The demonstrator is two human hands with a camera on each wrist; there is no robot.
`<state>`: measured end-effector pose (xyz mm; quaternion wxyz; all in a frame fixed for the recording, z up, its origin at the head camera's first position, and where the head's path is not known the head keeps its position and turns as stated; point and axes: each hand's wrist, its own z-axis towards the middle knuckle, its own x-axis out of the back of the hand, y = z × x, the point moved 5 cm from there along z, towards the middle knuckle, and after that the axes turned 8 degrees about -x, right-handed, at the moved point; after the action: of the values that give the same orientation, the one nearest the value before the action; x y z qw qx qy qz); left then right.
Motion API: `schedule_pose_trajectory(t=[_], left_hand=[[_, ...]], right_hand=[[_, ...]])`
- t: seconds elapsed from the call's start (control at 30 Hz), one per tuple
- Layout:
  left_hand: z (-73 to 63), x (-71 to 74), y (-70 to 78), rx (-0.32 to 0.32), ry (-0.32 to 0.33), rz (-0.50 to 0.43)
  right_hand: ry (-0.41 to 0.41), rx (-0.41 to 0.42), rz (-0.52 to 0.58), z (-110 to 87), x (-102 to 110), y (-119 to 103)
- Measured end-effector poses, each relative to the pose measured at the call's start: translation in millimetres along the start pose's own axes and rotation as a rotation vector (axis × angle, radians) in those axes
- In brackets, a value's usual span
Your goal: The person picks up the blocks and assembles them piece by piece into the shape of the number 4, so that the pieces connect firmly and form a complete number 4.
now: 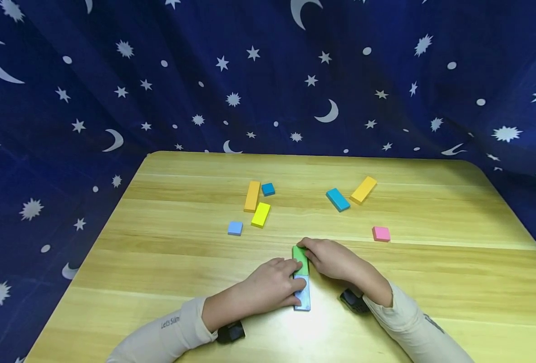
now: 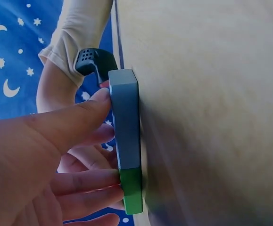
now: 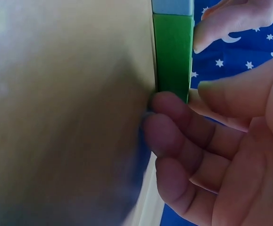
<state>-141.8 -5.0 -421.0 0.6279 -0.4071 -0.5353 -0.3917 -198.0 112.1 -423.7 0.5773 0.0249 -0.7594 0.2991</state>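
Observation:
A green block (image 1: 298,257) and a light blue block (image 1: 305,298) lie end to end on the table, touching, in a straight line away from the person. My left hand (image 1: 270,285) comes in from the left, its fingertips and thumb resting on the two blocks; its thumb (image 2: 91,106) lies near the near end of the light blue one. My right hand (image 1: 333,258) is at the far right corner of the green block, touching it with loosely bent fingers. In the right wrist view the right thumb (image 3: 235,96) stands apart from the block.
On the wooden table (image 1: 159,262), beyond the hands, lie two orange blocks (image 1: 251,196), a yellow block (image 1: 260,215), a small dark blue block (image 1: 268,189), a small light blue block (image 1: 235,228), a blue block (image 1: 338,199) and a pink block (image 1: 381,234). A starry curtain (image 1: 268,65) hangs behind.

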Motion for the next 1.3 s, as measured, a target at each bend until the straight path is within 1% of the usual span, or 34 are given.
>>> schedule_pose_trajectory(t=[0.2, 0.33, 0.5, 0.63, 0.8, 0.87, 0.97, 1.1, 1.3], left_hand=[[-1.0, 0.1, 0.9, -0.002, -0.007, -0.006], [0.2, 0.4, 0.0, 0.001, -0.007, -0.012], [3.2, 0.1, -1.3, -0.001, -0.007, -0.014], [4.1, 0.1, -0.8, -0.006, -0.001, -0.016], [4.6, 0.5, -0.2, -0.014, 0.011, -0.009], [4.6, 0.6, -0.3, -0.013, 0.008, -0.009], [4.3, 0.4, -0.8, -0.008, 0.002, -0.014], [2.9, -0.8, -0.9, -0.005, -0.004, -0.024], [-0.6, -0.7, 0.2, -0.002, 0.013, -0.034]], right_hand=[[-0.048, 0.002, 0.016, -0.2, 0, 2], [-0.061, -0.002, 0.009, -1.3, 5, 7], [-0.062, -0.056, -0.020, -3.5, 20, 18], [-0.053, -0.147, -0.060, -10.5, 41, 37], [-0.047, -0.332, -0.089, -28.1, 72, 75], [-0.062, -0.407, -0.110, -34.9, 81, 89], [-0.085, -0.493, -0.145, -42.1, 90, 107], [-0.100, -0.556, -0.166, -47.3, 96, 121], [-0.127, -0.580, -0.152, -49.0, 97, 130]])
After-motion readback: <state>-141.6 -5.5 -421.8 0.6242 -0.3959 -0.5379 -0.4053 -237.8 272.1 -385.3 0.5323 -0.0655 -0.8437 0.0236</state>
